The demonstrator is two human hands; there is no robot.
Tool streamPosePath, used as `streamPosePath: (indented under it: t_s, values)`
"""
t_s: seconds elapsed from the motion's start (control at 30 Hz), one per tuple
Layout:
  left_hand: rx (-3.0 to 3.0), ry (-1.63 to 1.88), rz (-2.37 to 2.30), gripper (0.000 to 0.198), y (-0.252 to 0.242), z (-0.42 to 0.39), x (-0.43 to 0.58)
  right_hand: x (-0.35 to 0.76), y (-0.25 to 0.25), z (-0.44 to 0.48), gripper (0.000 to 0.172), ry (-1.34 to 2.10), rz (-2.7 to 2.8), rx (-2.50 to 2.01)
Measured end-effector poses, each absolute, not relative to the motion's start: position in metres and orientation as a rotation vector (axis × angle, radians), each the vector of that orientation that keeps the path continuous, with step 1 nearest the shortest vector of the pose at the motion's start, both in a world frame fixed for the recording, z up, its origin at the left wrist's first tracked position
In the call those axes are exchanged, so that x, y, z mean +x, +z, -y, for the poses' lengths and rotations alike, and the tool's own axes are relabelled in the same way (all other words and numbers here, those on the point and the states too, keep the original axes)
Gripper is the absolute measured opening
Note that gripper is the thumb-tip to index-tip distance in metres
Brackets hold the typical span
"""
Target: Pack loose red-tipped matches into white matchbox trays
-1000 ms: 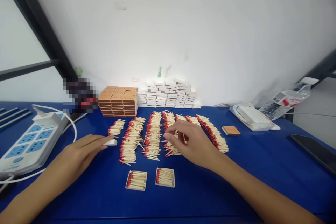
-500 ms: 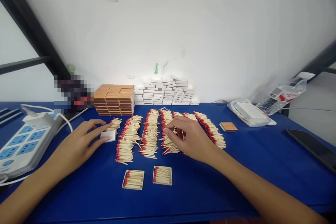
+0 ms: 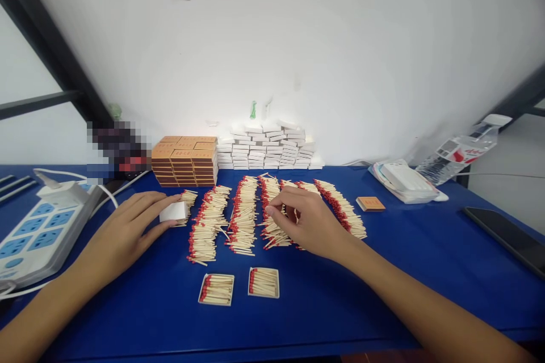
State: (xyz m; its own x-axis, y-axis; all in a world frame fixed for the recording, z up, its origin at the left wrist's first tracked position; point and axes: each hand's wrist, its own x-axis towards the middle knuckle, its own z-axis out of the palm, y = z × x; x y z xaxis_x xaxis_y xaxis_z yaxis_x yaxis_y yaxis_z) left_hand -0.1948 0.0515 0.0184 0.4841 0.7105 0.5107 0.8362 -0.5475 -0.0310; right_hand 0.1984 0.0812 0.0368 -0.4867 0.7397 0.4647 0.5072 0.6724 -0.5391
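Several rows of red-tipped matches lie across the blue table. My left hand holds a small white empty box tray between thumb and fingers, tilted up, beside the leftmost short row of matches. My right hand rests on the middle rows, its fingertips pinched on some matches. Two white trays filled with matches sit nearer to me.
Stacks of orange box sleeves and white trays line the wall. A white and blue power strip lies left. One orange sleeve, a white packet, a plastic bottle and a dark phone lie right.
My left hand slid the white tray away from me, then lifted and tilted it off the table. My right hand stayed on the middle rows of matches.
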Motion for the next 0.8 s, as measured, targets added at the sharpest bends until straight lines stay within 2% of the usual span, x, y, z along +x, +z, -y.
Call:
streamPosePath:
  t_s: [0.17,0.27,0.43,0.53,0.6,0.67,0.8]
  values:
    - [-2.297,-0.798,1.200,0.047,0.029,-0.042,-0.183,0.198,0.035,-0.082,0.023,0.420,2.204,-0.961]
    - [-2.160,-0.864,1.158,0.054,0.039,-0.032,-0.170,0.197,0.035,-0.080,0.023,0.437,2.186,-0.908]
    - [-2.206,-0.871,0.945,0.069,0.056,-0.016,-0.135,0.186,0.038,-0.064,0.021,0.758,2.075,-0.810]
    - [-2.283,-0.863,0.765,0.062,0.065,-0.009,-0.110,0.177,0.040,-0.051,0.037,0.955,1.945,-0.736]
    - [-2.323,-0.853,0.671,0.050,0.068,-0.007,-0.095,0.173,0.043,-0.046,0.031,1.003,1.897,-0.684]
    - [-2.304,-0.869,0.604,0.040,0.068,-0.006,-0.085,0.173,0.047,-0.045,0.016,0.995,1.889,-0.648]
    - [-2.303,-0.875,0.558,0.034,0.059,-0.005,-0.084,0.178,0.055,-0.047,0.018,1.023,1.932,-0.677]
